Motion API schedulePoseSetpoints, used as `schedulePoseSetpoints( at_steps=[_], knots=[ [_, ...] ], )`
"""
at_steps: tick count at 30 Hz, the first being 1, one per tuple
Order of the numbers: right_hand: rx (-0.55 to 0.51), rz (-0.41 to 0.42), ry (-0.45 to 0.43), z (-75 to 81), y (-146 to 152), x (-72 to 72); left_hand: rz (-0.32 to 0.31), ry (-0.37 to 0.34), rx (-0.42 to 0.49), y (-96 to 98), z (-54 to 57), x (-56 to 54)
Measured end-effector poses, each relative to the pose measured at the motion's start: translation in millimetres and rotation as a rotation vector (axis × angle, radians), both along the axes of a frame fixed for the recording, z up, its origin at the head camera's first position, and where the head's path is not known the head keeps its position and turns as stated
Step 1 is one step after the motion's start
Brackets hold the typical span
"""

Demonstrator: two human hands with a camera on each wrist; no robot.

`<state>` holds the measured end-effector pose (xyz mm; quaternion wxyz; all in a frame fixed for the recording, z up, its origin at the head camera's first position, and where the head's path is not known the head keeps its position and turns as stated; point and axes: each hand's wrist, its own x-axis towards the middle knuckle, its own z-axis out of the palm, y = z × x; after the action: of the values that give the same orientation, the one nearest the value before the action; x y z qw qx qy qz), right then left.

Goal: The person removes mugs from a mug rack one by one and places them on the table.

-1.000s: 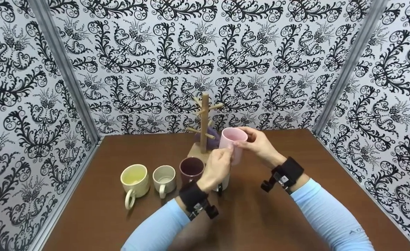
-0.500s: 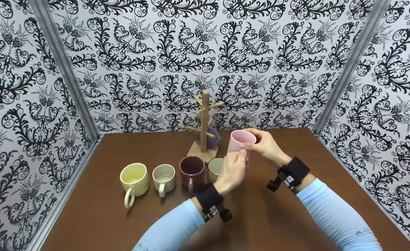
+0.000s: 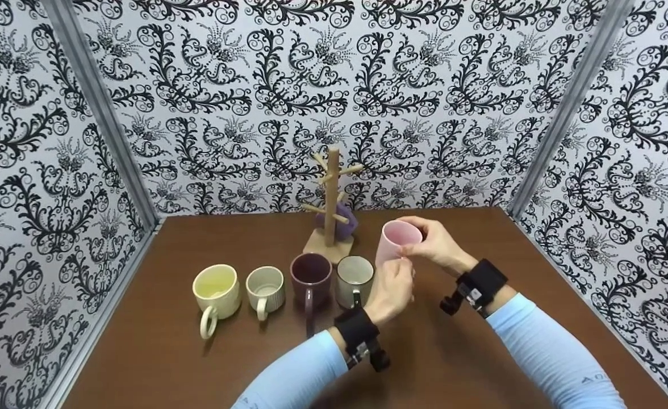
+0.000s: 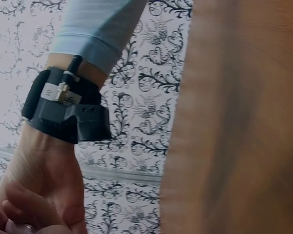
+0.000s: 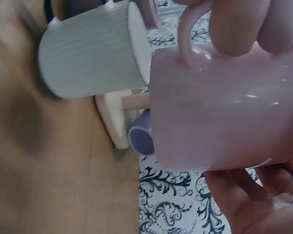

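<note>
A pink mug (image 3: 393, 245) is held in the air with both hands, right of a row of mugs. My left hand (image 3: 392, 289) grips it low on the near side. Fingers curl at its handle (image 5: 185, 36) in the right wrist view. With my right hand (image 3: 437, 244) I pinch the rim side, thumb in front and fingers behind. Just left of the held mug stands a pale mug (image 3: 354, 281) with a dark rim and black handle. In the left wrist view the mug is out of sight; a banded wrist and palm (image 4: 53, 180) appear.
Farther left stand a maroon mug (image 3: 310, 281), a small cream mug (image 3: 266, 289) and a yellow mug (image 3: 217, 292), handles toward me. Behind them a wooden mug tree (image 3: 332, 199) bears a purple mug (image 3: 345, 222). Patterned walls (image 3: 334, 102) enclose the brown table (image 3: 470, 352).
Both hands have moved right and slightly nearer with the pink mug, away from the mug tree. The pale mug, earlier mostly covered by my left hand, now shows.
</note>
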<state>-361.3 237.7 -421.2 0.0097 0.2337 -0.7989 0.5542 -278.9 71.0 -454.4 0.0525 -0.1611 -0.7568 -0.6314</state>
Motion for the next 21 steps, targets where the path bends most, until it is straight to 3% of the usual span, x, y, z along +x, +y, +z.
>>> schedulePoseSetpoints(
  at_steps=[8, 12, 21],
  knots=[
    [0.125, -0.007, 0.038, -15.8, 6.0, -3.4, -0.027, -0.086, 0.017, 5.8, -20.8, -0.8],
    [0.131, -0.002, 0.026, -26.3, 8.0, -5.8, -0.043, -0.125, 0.039, 7.0, -28.1, 0.1],
    [0.141, 0.04, 0.035, -46.8, 7.1, -10.1, -0.037, -0.153, -0.017, 3.0, -44.4, -1.1]
  ],
)
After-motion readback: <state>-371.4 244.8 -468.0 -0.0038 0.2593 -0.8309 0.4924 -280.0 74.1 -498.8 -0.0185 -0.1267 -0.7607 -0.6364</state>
